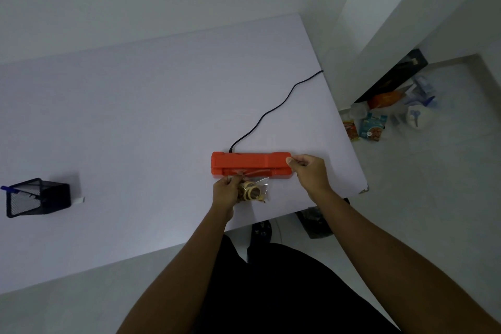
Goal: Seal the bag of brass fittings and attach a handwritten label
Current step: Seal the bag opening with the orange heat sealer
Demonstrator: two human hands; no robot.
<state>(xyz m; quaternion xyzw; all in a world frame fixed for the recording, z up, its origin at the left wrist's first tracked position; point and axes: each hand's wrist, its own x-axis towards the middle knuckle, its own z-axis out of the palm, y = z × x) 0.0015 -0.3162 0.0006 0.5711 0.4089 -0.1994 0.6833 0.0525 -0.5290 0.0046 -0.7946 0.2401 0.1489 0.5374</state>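
An orange bag sealer (250,164) lies on the white table (135,130), its black cord (273,110) running to the far right edge. A clear plastic bag of brass fittings (253,191) rests just in front of it, with the bag's mouth lying in the sealer's slot. My left hand (226,192) pinches the bag's upper left corner. My right hand (309,171) rests against the sealer's right end, thumb on its top corner. Whether it grips the sealer or only touches it is unclear.
A black mesh pen holder (38,196) with a blue pen (6,188) stands at the left, a small white slip (80,200) beside it. Packets and bags (379,119) lie on the floor beyond the table's right edge. A dark object (315,221) sits under the near edge.
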